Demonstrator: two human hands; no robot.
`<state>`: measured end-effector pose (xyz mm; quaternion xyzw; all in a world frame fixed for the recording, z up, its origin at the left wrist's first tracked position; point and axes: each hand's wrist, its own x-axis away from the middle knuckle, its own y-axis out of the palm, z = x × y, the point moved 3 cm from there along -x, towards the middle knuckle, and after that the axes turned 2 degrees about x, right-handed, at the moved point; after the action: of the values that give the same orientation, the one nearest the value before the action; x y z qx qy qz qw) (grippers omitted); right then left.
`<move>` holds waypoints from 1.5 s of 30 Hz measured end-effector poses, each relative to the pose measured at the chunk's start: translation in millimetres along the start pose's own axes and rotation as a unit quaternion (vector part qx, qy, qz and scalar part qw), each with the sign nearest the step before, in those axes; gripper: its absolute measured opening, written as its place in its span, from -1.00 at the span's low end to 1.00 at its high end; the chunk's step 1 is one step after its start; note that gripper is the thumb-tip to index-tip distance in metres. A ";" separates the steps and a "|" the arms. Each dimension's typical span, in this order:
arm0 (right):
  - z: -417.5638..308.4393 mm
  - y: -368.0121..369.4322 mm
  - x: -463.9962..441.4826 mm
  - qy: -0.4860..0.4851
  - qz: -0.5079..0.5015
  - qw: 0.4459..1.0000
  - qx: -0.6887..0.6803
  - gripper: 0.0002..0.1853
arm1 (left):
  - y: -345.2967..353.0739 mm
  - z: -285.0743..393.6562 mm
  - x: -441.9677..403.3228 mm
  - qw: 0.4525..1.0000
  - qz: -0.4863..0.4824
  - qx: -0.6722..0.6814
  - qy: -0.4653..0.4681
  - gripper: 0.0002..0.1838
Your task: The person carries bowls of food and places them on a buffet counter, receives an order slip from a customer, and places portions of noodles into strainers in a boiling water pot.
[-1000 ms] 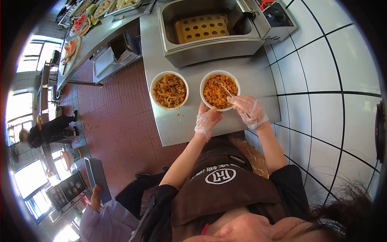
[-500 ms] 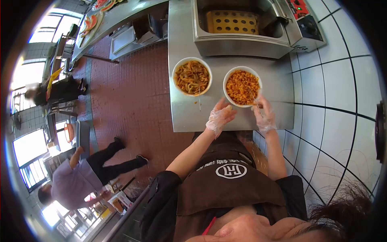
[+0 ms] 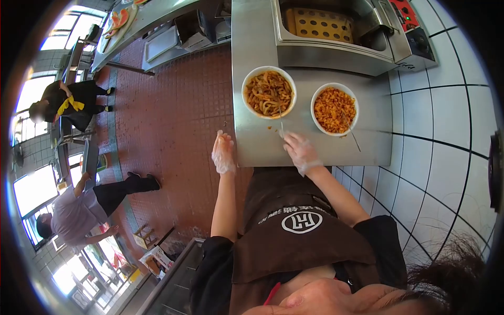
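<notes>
Both my hands wear clear plastic gloves. My left hand (image 3: 223, 153) is off the left edge of the steel table (image 3: 315, 155), fingers bent together; whether anything is in them is too small to tell. My right hand (image 3: 301, 150) is over the table's front, its fingertips near the spoon handle at the left bowl; contact is unclear. A white bowl of noodle-like strips (image 3: 269, 93) stands at the left, a thin handle leaning over its rim. To its right stands a white bowl of orange-red diced food (image 3: 334, 109) with a metal spoon (image 3: 354, 137) in it.
A steel fryer (image 3: 336, 55) with a perforated plate stands at the table's back. White wall tiles (image 3: 446, 113) rise at the right. Two people (image 3: 79, 220) (image 3: 68, 102) stand across the red floor at the left. A side counter (image 3: 142, 31) holds fruit slices.
My hands have left the right bowl: the left moved off the table's left side, the right moved left. The spoon now rests in the bowl. The view shifted, and a co-worker moved farther away.
</notes>
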<state>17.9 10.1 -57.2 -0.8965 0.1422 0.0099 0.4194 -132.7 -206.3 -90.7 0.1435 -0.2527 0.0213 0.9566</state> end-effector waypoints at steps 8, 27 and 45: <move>0.4 47.4 -67.7 -0.133 -0.041 0.980 0.145 -0.66 | 3.6 -5.3 -33.2 0.989 -0.101 -0.033 -0.099 -0.41; 0.1 -24.0 -21.5 0.318 0.229 0.803 -0.450 -0.91 | -27.6 26.2 -32.2 0.980 -0.119 -0.040 -0.152 -0.52; 7.3 -65.0 67.6 0.328 0.085 0.941 0.018 -0.82 | 3.3 57.1 20.3 0.982 -0.141 -0.071 -0.103 -0.58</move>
<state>100.6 38.4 -22.5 -0.8267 0.3479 -0.2516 0.3635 -142.6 -220.1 -32.4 0.1111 -0.3280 -0.1471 0.9265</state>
